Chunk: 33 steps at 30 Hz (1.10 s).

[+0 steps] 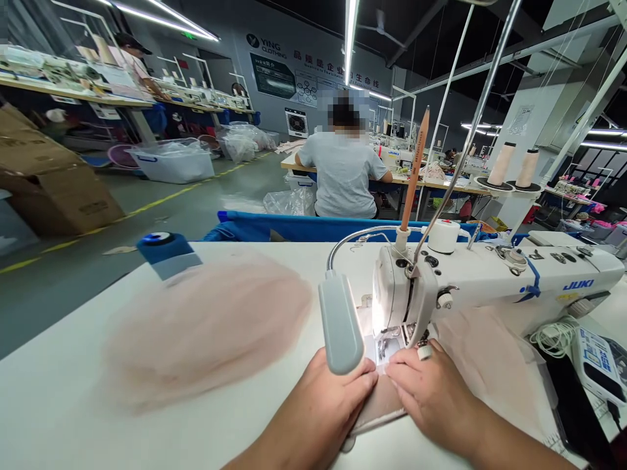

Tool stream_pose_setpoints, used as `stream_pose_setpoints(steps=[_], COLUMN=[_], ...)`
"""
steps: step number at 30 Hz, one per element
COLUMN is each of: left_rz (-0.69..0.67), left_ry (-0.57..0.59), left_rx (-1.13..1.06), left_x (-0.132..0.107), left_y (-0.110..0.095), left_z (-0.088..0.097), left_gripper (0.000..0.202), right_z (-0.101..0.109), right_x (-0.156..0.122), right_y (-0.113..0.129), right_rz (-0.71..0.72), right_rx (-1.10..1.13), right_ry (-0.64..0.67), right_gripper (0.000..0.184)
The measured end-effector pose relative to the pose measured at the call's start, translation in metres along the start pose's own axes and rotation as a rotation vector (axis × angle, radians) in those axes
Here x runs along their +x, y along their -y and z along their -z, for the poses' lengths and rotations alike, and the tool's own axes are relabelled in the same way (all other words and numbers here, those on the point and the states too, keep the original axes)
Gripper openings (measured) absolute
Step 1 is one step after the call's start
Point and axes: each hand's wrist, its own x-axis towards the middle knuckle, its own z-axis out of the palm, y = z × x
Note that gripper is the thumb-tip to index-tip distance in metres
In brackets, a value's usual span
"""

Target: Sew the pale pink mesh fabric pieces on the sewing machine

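Under the lit needle area of a white sewing machine [490, 274], a strip of sheer pale pink fabric [379, 398] lies on the bed. My left hand [326, 398] is closed at its left side, the thumb and fingertips pressed together on the cloth just in front of the presser foot. Across from it my right hand [431, 388], with a light ring-like band on one finger, grips the cloth close to the foot. More of the pink fabric [490, 359] spreads under the machine arm at the right. A grey lamp head [341, 323] partly covers my left hand.
A blurred heap of sheer pink fabric [210, 326] covers the left of the white table [59, 405]. A blue thread cone [166, 251] stands at the back edge. Right of the machine lie a black tablet-like slab [573, 405] and a white device [600, 365]. A person [343, 170] sits ahead.
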Motion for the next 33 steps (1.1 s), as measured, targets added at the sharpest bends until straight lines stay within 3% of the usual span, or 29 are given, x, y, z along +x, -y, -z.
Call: stream_pose_setpoints(steps=[6, 11, 19, 23, 27, 30, 33], left_rz=[0.152, 0.128, 0.076, 0.081, 0.123, 0.184, 0.271], left_ry=[-0.092, -0.084, -0.09, -0.048, 0.035, 0.026, 0.173], left_rx=[-0.009, -0.057, 0.171, 0.264, 0.129, 0.054, -0.011], left_x=[-0.011, -0.014, -0.008, -0.009, -0.001, 0.013, 0.021], left_y=[0.013, 0.018, 0.036, 0.027, 0.009, 0.007, 0.009], left_z=[-0.022, -0.025, -0.005, 0.007, 0.031, 0.051, 0.061], left_gripper=[0.037, 0.036, 0.036, 0.043, 0.055, 0.046, 0.041], right_z=[0.001, 0.001, 0.004, 0.0, 0.0, 0.003, 0.004], right_x=[0.006, 0.007, 0.006, 0.0, 0.002, 0.01, 0.017], right_y=[0.0, 0.001, 0.001, 0.0, 0.009, 0.022, 0.033], right_rz=[-0.058, -0.099, -0.108, -0.064, 0.044, 0.133, 0.156], right_rx=[-0.009, -0.001, 0.037, 0.051, 0.196, 0.291, 0.337], right_ry=[-0.048, -0.037, -0.064, -0.043, -0.079, -0.105, -0.004], right_gripper=[0.02, 0.025, 0.026, 0.025, 0.029, 0.034, 0.035])
